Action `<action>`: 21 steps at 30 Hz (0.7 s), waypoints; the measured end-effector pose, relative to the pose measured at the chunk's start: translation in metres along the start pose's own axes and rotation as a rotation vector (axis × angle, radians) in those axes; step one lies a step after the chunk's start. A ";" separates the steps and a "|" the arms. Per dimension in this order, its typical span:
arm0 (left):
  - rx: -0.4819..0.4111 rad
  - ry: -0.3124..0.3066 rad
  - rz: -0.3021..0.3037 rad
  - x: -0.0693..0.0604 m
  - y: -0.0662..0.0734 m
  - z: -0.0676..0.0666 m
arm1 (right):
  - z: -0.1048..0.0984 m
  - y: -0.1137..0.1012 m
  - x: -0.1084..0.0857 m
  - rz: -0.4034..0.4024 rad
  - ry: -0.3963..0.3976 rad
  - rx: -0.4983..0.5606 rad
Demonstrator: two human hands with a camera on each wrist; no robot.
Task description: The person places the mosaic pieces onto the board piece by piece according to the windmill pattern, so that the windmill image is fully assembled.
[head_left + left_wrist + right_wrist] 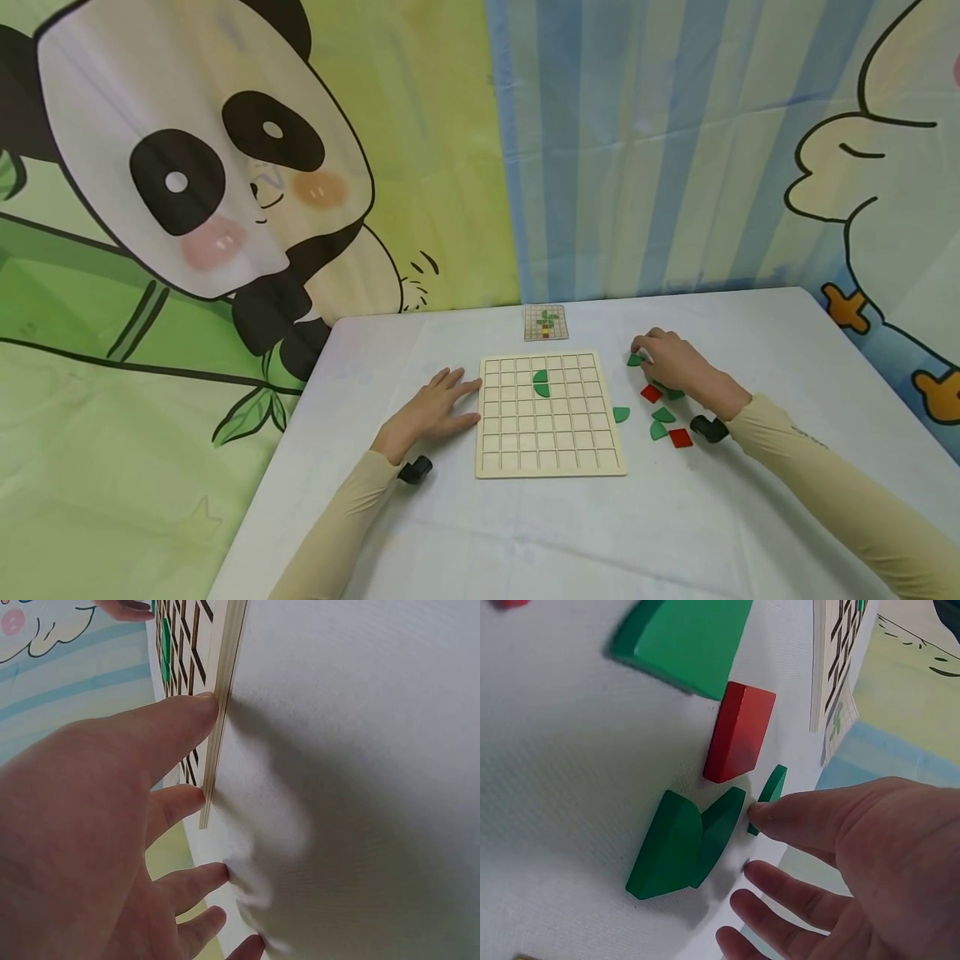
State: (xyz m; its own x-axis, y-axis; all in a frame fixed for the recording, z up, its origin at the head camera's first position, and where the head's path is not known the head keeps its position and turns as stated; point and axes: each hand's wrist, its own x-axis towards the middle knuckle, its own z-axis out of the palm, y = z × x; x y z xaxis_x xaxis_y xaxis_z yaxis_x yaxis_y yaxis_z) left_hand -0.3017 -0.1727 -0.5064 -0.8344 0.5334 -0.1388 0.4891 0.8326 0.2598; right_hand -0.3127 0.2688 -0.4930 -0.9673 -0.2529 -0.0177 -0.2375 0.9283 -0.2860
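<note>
In the head view, my left hand [433, 410] lies spread with its thumb and index fingertip against the left edge of the gridded board [551, 450]. Two green quarter-round pieces [542, 390] sit one above the other in the board's upper part. To the right of the board, my right hand [678, 364] pinches a green piece [635, 360] at the table surface; the right wrist view has the thumb over that piece [777, 784], the index fingertip hidden. Closer to that camera lie a red piece [740, 733] and two touching green pieces [664, 847].
Behind the board lies a small pattern card [546, 322]. A green piece [621, 414] rests by the board's right edge; more green pieces [658, 430] and a red one [681, 438] lie scattered farther right. A printed curtain [420, 150] stands behind the table.
</note>
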 end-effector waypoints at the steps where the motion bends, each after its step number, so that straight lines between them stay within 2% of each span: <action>1: 0.000 0.000 0.001 0.000 0.000 0.000 | 0.000 0.000 0.000 -0.004 0.000 0.000; 13: -0.002 -0.008 -0.018 0.001 0.001 -0.001 | -0.001 -0.009 0.000 -0.071 -0.017 0.051; 21: 0.000 -0.011 -0.015 0.001 0.000 0.000 | -0.001 -0.007 0.001 -0.078 -0.027 -0.002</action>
State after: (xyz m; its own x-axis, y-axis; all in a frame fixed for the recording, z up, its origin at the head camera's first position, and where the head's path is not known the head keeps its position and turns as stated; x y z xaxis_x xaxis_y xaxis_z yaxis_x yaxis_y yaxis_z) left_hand -0.3021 -0.1720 -0.5064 -0.8386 0.5226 -0.1536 0.4766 0.8405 0.2577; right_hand -0.3119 0.2623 -0.4905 -0.9430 -0.3321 -0.0215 -0.3125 0.9059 -0.2858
